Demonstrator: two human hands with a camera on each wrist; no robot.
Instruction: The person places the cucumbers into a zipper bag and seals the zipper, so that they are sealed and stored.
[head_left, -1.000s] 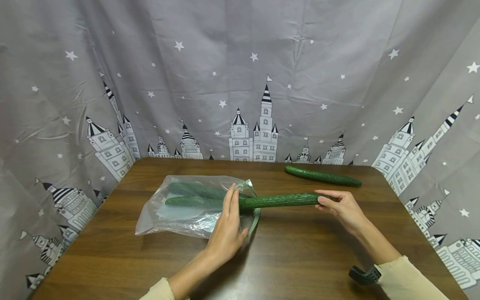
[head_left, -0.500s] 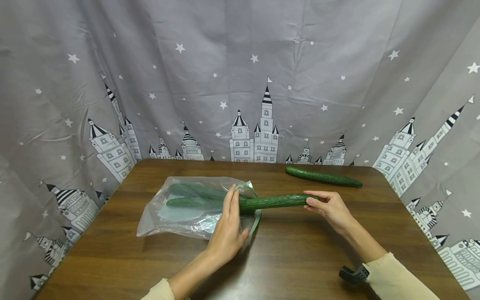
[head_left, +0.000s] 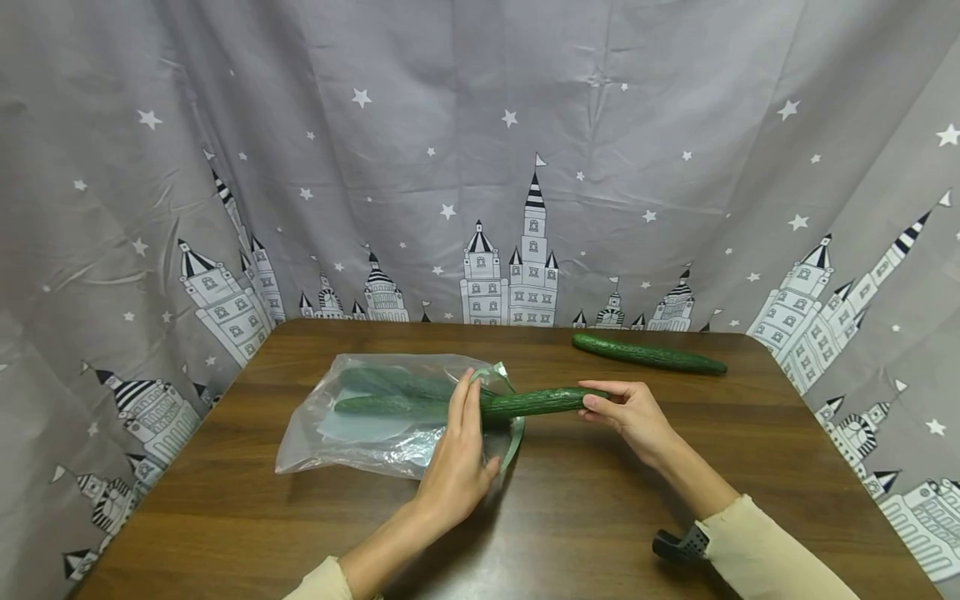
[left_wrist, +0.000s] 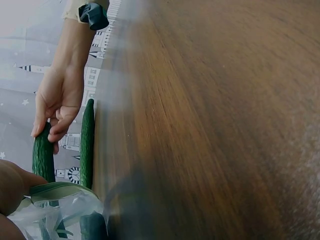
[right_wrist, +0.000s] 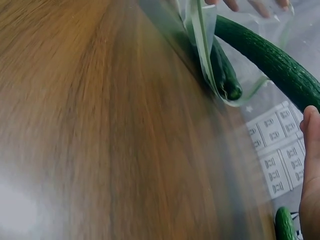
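In the head view, a clear zip bag (head_left: 315, 446) with a green-edged mouth lies on its side, with cucumbers (head_left: 367, 379) inside. My left hand (head_left: 457, 467) holds the bag at its mouth, the fingers reaching up to the rim and the thumb lower down. My right hand (head_left: 633, 417) pinches the right end of a long cucumber (head_left: 536, 402) whose other end is inside the bag. The right wrist view shows this cucumber (right_wrist: 270, 57) entering the mouth above cucumber ends (right_wrist: 227, 82) lying in the bag. Part of it is hidden behind my left hand.
Another cucumber (head_left: 648, 354) lies on the wooden table (head_left: 570, 517) at the back right. A grey curtain (head_left: 390, 175) printed with castles and stars hangs behind the table and at both sides. A black strap piece (head_left: 678, 546) sits at the right cuff.
My right hand has moved left, pushing the cucumber deeper into the bag, so less of it sticks out. My left hand and the bag have stayed nearly in place.
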